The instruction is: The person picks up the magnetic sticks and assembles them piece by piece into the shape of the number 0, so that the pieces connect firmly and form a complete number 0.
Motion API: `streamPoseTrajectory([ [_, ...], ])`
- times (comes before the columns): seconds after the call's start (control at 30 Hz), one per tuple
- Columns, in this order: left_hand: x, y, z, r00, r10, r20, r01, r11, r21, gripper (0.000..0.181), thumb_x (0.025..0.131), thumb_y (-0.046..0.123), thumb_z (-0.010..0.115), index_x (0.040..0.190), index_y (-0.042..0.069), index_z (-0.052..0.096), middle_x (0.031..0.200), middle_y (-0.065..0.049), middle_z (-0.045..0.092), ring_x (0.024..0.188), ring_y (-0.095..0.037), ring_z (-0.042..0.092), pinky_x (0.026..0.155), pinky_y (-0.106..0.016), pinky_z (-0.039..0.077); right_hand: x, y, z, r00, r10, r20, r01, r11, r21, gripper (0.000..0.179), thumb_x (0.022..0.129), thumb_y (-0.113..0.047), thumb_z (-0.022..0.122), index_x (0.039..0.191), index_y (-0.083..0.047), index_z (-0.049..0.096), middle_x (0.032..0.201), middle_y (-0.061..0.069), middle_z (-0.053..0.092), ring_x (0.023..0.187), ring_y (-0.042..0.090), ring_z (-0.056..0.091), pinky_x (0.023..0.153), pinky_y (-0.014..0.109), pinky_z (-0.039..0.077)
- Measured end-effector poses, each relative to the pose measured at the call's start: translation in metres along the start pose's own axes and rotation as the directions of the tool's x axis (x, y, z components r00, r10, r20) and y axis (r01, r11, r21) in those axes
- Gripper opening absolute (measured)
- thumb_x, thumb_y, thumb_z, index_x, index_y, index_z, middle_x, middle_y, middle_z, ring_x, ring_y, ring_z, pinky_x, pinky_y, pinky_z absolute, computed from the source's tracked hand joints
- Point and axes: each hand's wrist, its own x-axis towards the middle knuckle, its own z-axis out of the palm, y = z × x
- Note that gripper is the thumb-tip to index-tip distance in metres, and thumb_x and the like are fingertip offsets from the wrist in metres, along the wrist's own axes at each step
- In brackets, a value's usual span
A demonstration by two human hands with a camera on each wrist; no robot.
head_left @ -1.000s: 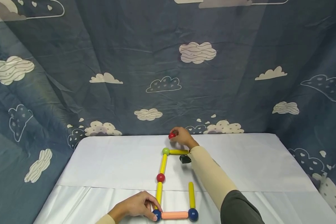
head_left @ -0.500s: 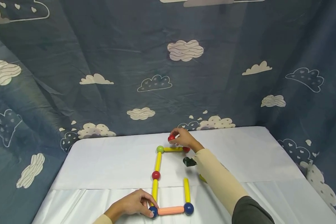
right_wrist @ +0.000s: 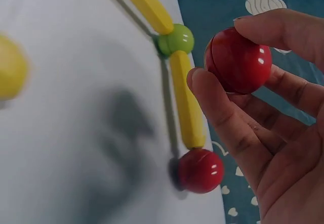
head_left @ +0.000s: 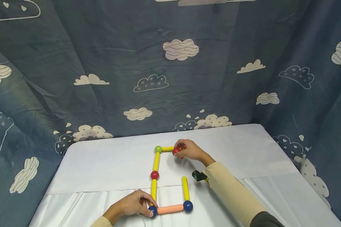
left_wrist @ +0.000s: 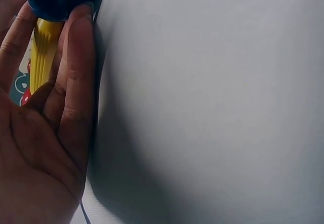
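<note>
My left hand pinches a blue ball at the near left corner of a ball-and-rod frame. In the left wrist view, a yellow rod runs from that blue ball between the fingers. Thumb and fingertips of my right hand hold a loose red ball above the table. Below it, a second red ball caps the back yellow rod, whose other end meets a green ball. In the head view the right hand mostly hides that second red ball.
A red ball joins two yellow rods on the left side. An orange rod leads to another blue ball, from which a yellow rod points away. A yellow ball lies blurred in the right wrist view. Behind the white table hangs a cloud-patterned curtain.
My right hand has brought its red ball nearer, from beyond the back yellow rod to over its right end. The left hand stays at the blue ball. The head view has shifted.
</note>
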Motion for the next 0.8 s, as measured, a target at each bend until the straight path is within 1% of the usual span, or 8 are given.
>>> streamPoseTrajectory([
  [0.13,0.005,0.002,-0.002,1.0,0.015,-0.009,-0.015,1.0,0.018,0.022,0.078,0.008,0.079,0.099,0.006,0.074,0.074,0.002,0.062,0.055,-0.003,0.046,0.049,-0.015,0.034,-0.009,0.006,-0.001,1.0,0.004,-0.029,-0.005,1.0,-0.022,0.028,0.081,-0.011,0.077,0.104,-0.004,0.064,0.098,0.007,0.063,0.073,0.018,0.061,0.065,0.03,0.055],
  [0.23,0.005,0.002,-0.005,1.0,0.011,-0.023,-0.01,0.999,0.037,0.022,0.078,0.008,0.079,0.099,0.007,0.074,0.074,0.002,0.062,0.055,-0.004,0.046,0.05,-0.015,0.035,-0.015,0.01,0.0,0.999,0.013,-0.045,-0.014,0.999,-0.037,0.031,0.08,-0.012,0.078,0.107,-0.004,0.066,0.101,0.007,0.063,0.071,0.018,0.059,0.063,0.03,0.054],
  [0.33,0.003,0.001,-0.007,1.0,-0.01,-0.024,0.011,0.999,0.042,0.022,0.078,0.007,0.079,0.099,0.007,0.074,0.075,0.002,0.062,0.055,-0.004,0.046,0.05,-0.016,0.036,-0.021,0.015,0.004,0.998,0.046,-0.043,-0.048,0.998,-0.051,0.033,0.079,-0.015,0.08,0.108,-0.007,0.067,0.103,0.005,0.064,0.069,0.017,0.058,0.062,0.029,0.053],
  [0.4,0.001,-0.001,-0.006,1.0,-0.013,-0.023,0.014,0.999,0.036,0.022,0.078,0.007,0.079,0.099,0.007,0.074,0.074,0.003,0.063,0.055,-0.004,0.046,0.049,-0.015,0.035,-0.026,0.019,0.007,0.997,0.068,-0.041,-0.07,0.996,-0.061,0.033,0.079,-0.016,0.08,0.108,-0.008,0.067,0.102,0.004,0.064,0.067,0.017,0.058,0.062,0.028,0.052],
  [0.6,0.003,-0.004,0.0,1.0,0.021,-0.002,-0.021,1.0,0.003,0.022,0.078,0.007,0.079,0.1,0.005,0.074,0.074,0.004,0.063,0.054,-0.002,0.045,0.049,-0.014,0.034,-0.042,0.028,0.015,0.989,0.13,-0.064,-0.136,0.985,-0.105,0.032,0.078,-0.014,0.08,0.107,-0.01,0.068,0.097,0.002,0.062,0.067,0.018,0.056,0.059,0.027,0.05],
  [0.7,0.002,-0.003,0.001,1.0,0.017,-0.006,-0.017,1.0,0.002,0.022,0.078,0.006,0.078,0.099,0.005,0.074,0.074,0.003,0.063,0.054,-0.002,0.045,0.049,-0.015,0.034,-0.044,0.031,0.019,0.989,0.122,-0.078,-0.131,0.984,-0.122,0.031,0.077,-0.014,0.081,0.105,-0.012,0.069,0.097,0.0,0.062,0.073,0.018,0.052,0.062,0.026,0.048],
  [0.8,-0.001,-0.001,0.0,1.0,0.018,-0.012,-0.018,1.0,0.007,0.021,0.078,0.004,0.078,0.098,0.004,0.074,0.074,0.002,0.063,0.054,-0.002,0.046,0.049,-0.014,0.034,-0.044,0.031,0.024,0.993,0.083,-0.083,-0.093,0.987,-0.134,0.031,0.075,-0.012,0.083,0.103,-0.013,0.068,0.097,-0.001,0.062,0.078,0.017,0.05,0.068,0.027,0.048],
])
